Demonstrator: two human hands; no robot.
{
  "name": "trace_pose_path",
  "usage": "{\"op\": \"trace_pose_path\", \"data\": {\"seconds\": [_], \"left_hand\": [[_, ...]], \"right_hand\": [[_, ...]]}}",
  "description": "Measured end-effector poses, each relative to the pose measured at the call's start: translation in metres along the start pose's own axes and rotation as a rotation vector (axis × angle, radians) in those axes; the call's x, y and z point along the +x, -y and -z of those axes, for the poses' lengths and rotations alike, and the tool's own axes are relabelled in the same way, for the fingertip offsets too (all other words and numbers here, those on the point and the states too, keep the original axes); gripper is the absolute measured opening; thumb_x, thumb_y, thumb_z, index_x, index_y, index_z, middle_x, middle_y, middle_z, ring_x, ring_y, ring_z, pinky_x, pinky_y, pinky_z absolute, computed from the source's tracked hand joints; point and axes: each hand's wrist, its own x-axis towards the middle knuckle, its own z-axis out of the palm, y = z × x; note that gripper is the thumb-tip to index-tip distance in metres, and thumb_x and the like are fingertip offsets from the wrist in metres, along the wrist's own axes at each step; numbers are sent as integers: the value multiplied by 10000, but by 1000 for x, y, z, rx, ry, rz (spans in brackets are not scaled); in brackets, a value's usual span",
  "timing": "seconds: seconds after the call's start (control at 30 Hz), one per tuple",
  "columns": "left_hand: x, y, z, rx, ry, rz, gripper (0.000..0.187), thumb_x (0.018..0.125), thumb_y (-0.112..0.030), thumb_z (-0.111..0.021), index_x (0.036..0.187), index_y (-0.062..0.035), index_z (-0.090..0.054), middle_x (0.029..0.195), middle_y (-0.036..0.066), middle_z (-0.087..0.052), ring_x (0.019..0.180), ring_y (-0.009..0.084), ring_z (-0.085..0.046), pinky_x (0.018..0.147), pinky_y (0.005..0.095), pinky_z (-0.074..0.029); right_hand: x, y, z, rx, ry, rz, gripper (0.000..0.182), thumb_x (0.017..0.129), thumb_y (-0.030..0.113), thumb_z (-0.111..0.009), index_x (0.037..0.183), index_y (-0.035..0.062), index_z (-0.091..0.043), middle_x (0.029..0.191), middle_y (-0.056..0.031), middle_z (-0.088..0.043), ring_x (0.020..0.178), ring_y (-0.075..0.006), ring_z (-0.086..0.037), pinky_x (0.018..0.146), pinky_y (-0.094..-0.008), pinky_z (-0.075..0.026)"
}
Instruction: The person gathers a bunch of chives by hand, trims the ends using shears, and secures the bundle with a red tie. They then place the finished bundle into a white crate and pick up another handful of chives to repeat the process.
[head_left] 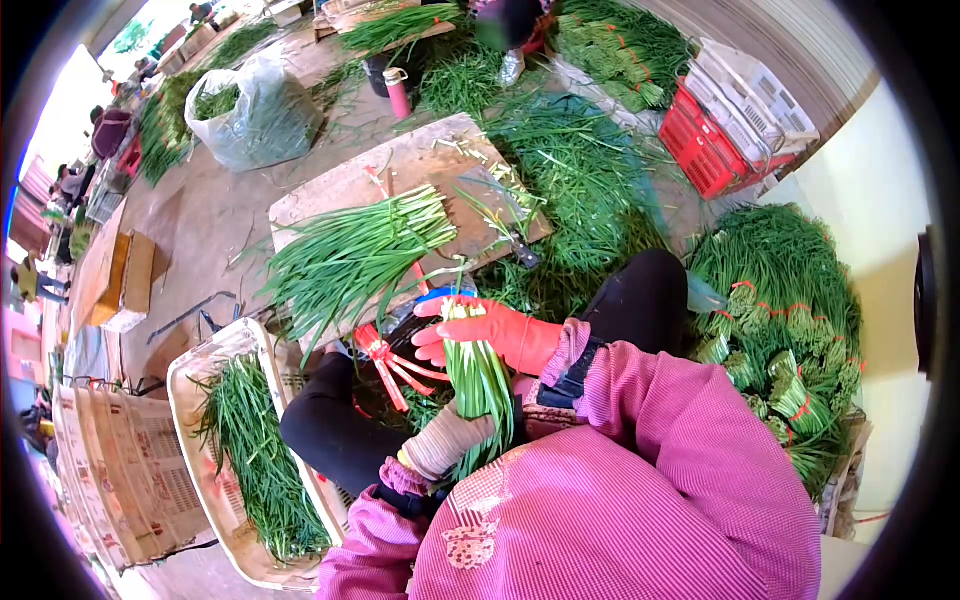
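Note:
My left hand [450, 442], in a beige glove, is closed around the leafy lower part of a bunch of garlic chives [478, 375] held upright over my lap. Around the pale stalk ends, my right hand [505, 335] in a red rubber glove grips the same bunch, its fingers reaching out past the stalks on the left. Just left of the hands hangs a knot of red ties [380, 352]. Beyond them, a loose pile of garlic chives [365, 240] lies on a wooden board [330, 190], beside cut stalk ends and a dark handle [523, 252].
A white plastic basket [180, 400] with chives stands left of my knee. Tied bundles [790, 310] are heaped at right, below red and white crates [705, 145]. Loose chives [580, 170] cover the floor ahead, near a pink bottle [397, 95] and a filled plastic bag [260, 125].

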Motion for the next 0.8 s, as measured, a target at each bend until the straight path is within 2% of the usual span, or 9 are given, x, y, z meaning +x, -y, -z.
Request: {"op": "trace_pose_path", "data": {"seconds": [0.2, 0.27, 0.33, 0.4, 0.47, 0.5, 0.53, 0.7, 0.8], "left_hand": [[-5, -35, 9, -125, 81, -15, 496, 866, -36, -638, 1346, -52, -513, 1187, 3, -618, 1031, 104, -574, 902, 269, -476], [-16, -41, 16, -197, 9, 104, 543, 841, -142, -728, 1327, -29, -517, 1134, 14, -643, 973, 122, -605, 869, 291, -497], [-15, -25, 37, -76, -149, -28, 444, 874, -13, -608, 1310, 5, -526, 1092, 29, -653, 890, 124, -620, 801, 269, -515], [-19, -7, 73, -140, -124, 27, 411, 879, -4, -594, 1287, -4, -544, 1061, 29, -658, 873, 136, -632, 771, 272, -525], [-32, -20, 82, 30, -389, 184, 386, 874, 8, -586, 1258, -20, -564, 1017, 34, -662, 876, 132, -636, 750, 258, -520], [-24, 18, 117, -43, -455, 23, 378, 867, -4, -589, 1243, -42, -572, 960, 37, -659, 820, 127, -631, 700, 241, -507], [-42, -31, 89, 42, -500, 88, 395, 864, -30, -603, 1256, -52, -562, 974, 40, -651, 797, 121, -612, 690, 226, -490], [-61, -57, 121, -56, -740, -156, 424, 864, -42, -615, 1282, -60, -547, 1024, 33, -645, 805, 117, -589, 704, 231, -494], [-58, -76, 126, -70, -731, -409, 592, 855, -5, -609, 1416, -30, -421, 1280, 117, -572, 1074, 158, -579, 868, 272, -488]], "right_hand": [[-2, 80, -9, -105, 0, 495, 421, 903, 169, -608, 1286, 29, -506, 854, -114, -649, 829, -240, -653, 789, -353, -540], [-22, 130, -4, -167, -157, 590, 445, 916, 184, -602, 1319, 33, -488, 886, -91, -640, 847, -212, -639, 799, -346, -539], [-36, 165, 5, -105, -350, 721, 479, 925, 199, -602, 1356, 45, -462, 962, -69, -637, 870, -193, -628, 804, -350, -544], [-52, 200, 35, -85, -262, 764, 448, 894, 146, -610, 1312, 40, -488, 1017, -104, -646, 883, -252, -654, 800, -387, -567], [-61, 222, 44, -104, -281, 836, 443, 895, 141, -608, 1304, 19, -488, 1053, -135, -648, 916, -265, -658, 824, -395, -560], [-63, 224, 51, -224, -399, 787, 445, 895, 142, -608, 1303, 12, -485, 1076, -148, -643, 935, -274, -658, 838, -401, -557], [-67, 227, 55, -340, -515, 740, 447, 896, 142, -608, 1302, 4, -482, 1099, -162, -637, 955, -283, -658, 851, -408, -553], [-71, 237, 15, -396, -523, 883, 427, 900, 125, -604, 1289, -5, -489, 1072, -192, -645, 975, -304, -666, 825, -404, -559], [-61, 247, 14, -461, -549, 870, 409, 895, 100, -602, 1275, -6, -496, 1002, -190, -669, 900, -302, -686, 772, -387, -565]]}}
